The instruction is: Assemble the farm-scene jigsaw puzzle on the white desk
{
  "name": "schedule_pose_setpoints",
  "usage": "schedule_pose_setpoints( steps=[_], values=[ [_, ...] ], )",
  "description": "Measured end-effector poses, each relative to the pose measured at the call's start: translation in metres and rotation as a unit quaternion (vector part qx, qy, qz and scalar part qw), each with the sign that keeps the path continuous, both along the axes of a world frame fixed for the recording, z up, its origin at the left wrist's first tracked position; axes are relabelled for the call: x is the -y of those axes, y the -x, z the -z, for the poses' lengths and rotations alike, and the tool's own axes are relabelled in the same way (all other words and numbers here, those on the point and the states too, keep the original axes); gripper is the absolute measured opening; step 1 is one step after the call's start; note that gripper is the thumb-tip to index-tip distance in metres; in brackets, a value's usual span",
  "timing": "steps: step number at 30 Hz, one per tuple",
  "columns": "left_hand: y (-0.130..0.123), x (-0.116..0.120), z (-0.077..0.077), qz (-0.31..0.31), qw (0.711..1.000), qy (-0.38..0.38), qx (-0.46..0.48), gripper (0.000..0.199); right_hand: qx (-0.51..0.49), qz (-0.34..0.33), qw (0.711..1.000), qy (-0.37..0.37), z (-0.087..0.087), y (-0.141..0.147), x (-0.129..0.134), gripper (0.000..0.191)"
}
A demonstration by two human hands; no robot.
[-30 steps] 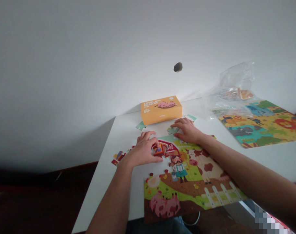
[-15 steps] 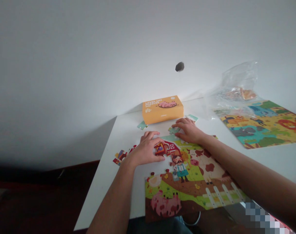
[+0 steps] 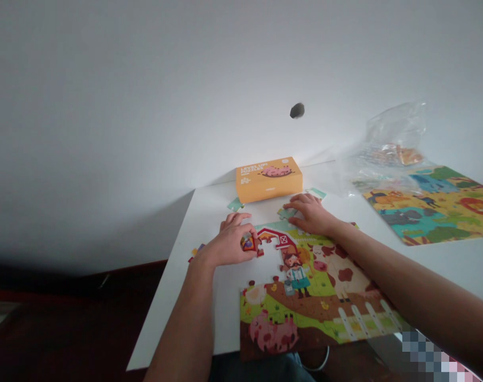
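Note:
My left hand (image 3: 232,241) pinches a red jigsaw piece (image 3: 249,243) with a small orange and purple picture, left of a gap under the barn roof. Thumb and forefinger are curled around its edges. Below and to the right lies the partly joined farm puzzle (image 3: 316,286), with a farmer, a cow, a pig and a white fence. My right hand (image 3: 308,213) rests with its fingers spread at the puzzle's far edge. Its fingertips are by a pale blue-green piece (image 3: 286,213). Part of another loose piece (image 3: 194,253) shows behind my left wrist.
An orange puzzle box (image 3: 270,180) stands against the wall, with pale green pieces (image 3: 236,205) near it. To the right, a clear plastic bag (image 3: 396,143) partly covers a joined animal puzzle (image 3: 436,209). The white table's (image 3: 161,313) left edge is close to my left forearm.
My left hand has drawn the red piece to the left, away from the barn's right side, widening the gap there. My right hand stays in place. The view has shifted slightly.

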State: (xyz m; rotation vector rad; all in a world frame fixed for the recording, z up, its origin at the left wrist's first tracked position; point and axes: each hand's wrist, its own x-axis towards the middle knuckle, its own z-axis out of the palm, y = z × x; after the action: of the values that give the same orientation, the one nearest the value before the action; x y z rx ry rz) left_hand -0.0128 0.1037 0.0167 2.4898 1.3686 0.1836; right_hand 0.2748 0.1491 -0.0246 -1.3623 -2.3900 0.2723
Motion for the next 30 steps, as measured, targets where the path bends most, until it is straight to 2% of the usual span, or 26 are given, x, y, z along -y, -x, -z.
schedule_pose_setpoints(
  steps=[3, 11, 17, 23, 30],
  values=[
    [0.002, 0.000, 0.000, -0.008, 1.000, 0.013, -0.001, 0.037, 0.000, 0.000, 1.000, 0.001, 0.000, 0.000, 0.000, 0.042],
    [-0.004, 0.002, -0.001, 0.021, 1.000, -0.006, 0.019, 0.027, 0.000, -0.002, 1.000, 0.005, 0.001, -0.001, -0.001, 0.042],
    [-0.002, 0.000, -0.003, 0.039, 0.998, 0.002, 0.042, 0.009, -0.001, -0.002, 1.000, 0.005, 0.002, -0.001, -0.001, 0.042],
    [0.007, -0.004, 0.003, 0.015, 0.999, 0.003, 0.036, 0.041, -0.001, -0.003, 1.000, 0.003, 0.003, -0.001, -0.002, 0.043],
    [0.018, -0.013, 0.009, -0.033, 0.999, -0.006, 0.037, 0.033, -0.001, 0.001, 1.000, 0.002, 0.000, 0.000, 0.000, 0.041]
  ],
)
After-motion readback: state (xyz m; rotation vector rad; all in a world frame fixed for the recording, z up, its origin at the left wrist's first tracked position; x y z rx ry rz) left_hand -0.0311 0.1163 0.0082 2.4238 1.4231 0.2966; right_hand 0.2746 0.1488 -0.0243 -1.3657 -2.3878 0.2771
